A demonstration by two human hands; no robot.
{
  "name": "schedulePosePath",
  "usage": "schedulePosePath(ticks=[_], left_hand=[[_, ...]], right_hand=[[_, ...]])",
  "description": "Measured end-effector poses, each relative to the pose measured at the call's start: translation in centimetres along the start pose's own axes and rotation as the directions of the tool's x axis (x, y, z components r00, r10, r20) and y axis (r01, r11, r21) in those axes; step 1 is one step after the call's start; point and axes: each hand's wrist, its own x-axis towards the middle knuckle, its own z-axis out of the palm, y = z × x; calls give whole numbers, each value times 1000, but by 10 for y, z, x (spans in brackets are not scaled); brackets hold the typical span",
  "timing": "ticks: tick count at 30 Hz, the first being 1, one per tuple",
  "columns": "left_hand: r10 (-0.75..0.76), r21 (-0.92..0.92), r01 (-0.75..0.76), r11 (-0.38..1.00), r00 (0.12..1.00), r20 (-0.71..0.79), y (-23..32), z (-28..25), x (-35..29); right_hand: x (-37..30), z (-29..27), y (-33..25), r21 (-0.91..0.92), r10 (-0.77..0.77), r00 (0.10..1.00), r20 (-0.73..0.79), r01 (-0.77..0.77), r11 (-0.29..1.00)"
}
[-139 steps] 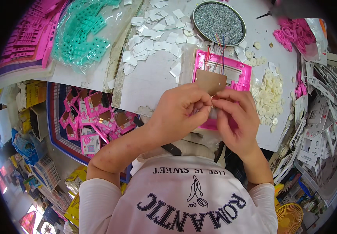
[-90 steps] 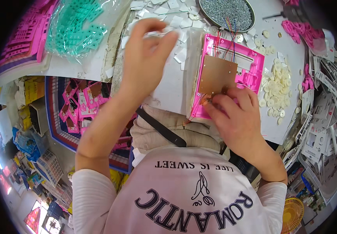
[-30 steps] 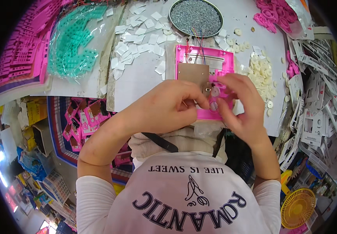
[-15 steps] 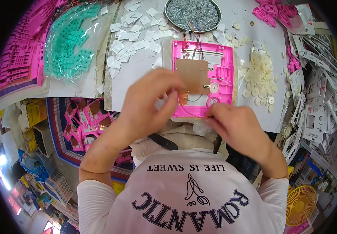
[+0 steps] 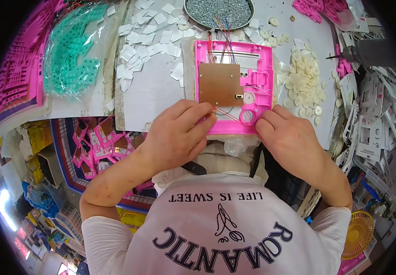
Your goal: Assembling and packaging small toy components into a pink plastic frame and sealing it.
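Observation:
A pink plastic case (image 5: 265,55) lies open on the table in front of me. A brown circuit board (image 5: 220,85) with a small black switch (image 5: 238,96) sits inside it, and thin coloured wires (image 5: 225,43) run out past its far edge. At the case's near left corner, my left hand (image 5: 179,130) pinches with fingers together beside thin red wires (image 5: 225,112); its fingertips cover whatever they hold. My right hand (image 5: 292,137) has its fingers closed on the near right corner of the case, close to a pink ring (image 5: 247,117) inside.
Beyond the case stands a round tray (image 5: 185,10) of screws. White square pieces (image 5: 154,36) spread left; cream discs (image 5: 304,82) pile right. A power screwdriver (image 5: 367,54) juts in at right. Green parts (image 5: 72,59) lie bagged; white panels (image 5: 376,119) stack far right.
My left hand has come down onto the case's near left corner, its fingers closing together. My right hand has shifted right along the near edge to the corner. The power screwdriver has come into view.

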Motion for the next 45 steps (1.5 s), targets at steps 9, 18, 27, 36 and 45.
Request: schedulePosePath(ticks=[9,18,27,36,45], left_hand=[[-10,-36,9,999,1000,-9,-3,-1,1],[-23,-47,21,999,999,-25,-3,0,0],[-45,-60,42,997,998,-38,-4,2,-2],[-42,-59,39,998,998,-45,-4,1,0],[-42,-59,39,997,998,-42,-3,-1,-1]], right_hand=[[1,2,-2,282,-39,998,-52,52,958],[5,-11,-10,-31,52,990,128,-49,998],[3,2,13,171,-20,999,51,12,985],[0,15,5,233,80,993,-86,-58,971],[-18,50,-2,208,96,886,-454,0,978]])
